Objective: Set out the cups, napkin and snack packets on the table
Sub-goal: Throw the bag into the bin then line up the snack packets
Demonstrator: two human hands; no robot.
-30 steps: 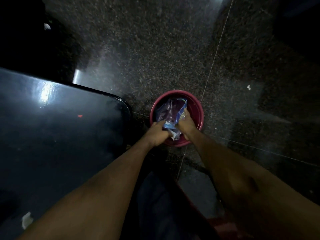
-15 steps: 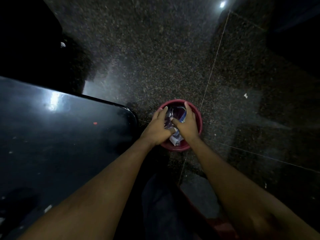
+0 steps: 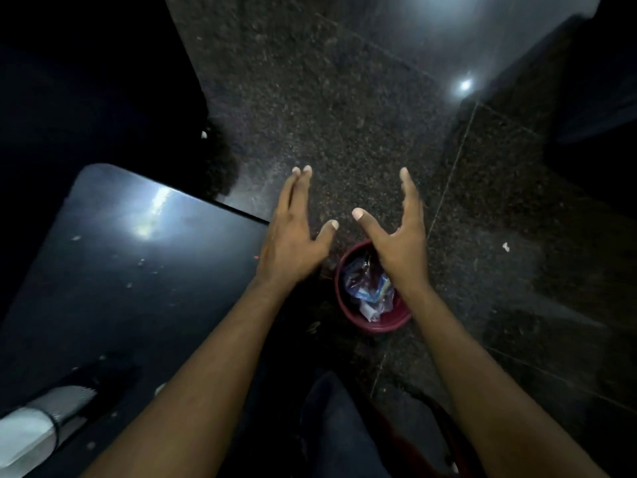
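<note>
A dark red bucket [image 3: 391,324] stands on the floor just right of the table corner. Crumpled blue and clear snack packets [image 3: 367,288] lie inside it. My left hand [image 3: 293,239] hovers above the table's right edge, fingers spread, holding nothing. My right hand [image 3: 400,236] hangs over the bucket's far rim, also empty with fingers apart, and covers part of the bucket. A white paper cup or napkin roll [image 3: 31,432] lies at the table's near left corner, blurred.
The glossy black table [image 3: 138,277] fills the left side, with crumbs scattered on it. Dark speckled stone floor [image 3: 344,115] stretches ahead. A dark shape [image 3: 593,91] stands at the far right. My dark trouser leg [image 3: 331,426] is below.
Both hands have let go of the packets and lifted up out of the bucket, fingers now spread. The camera has tilted up and the white object has come into view.
</note>
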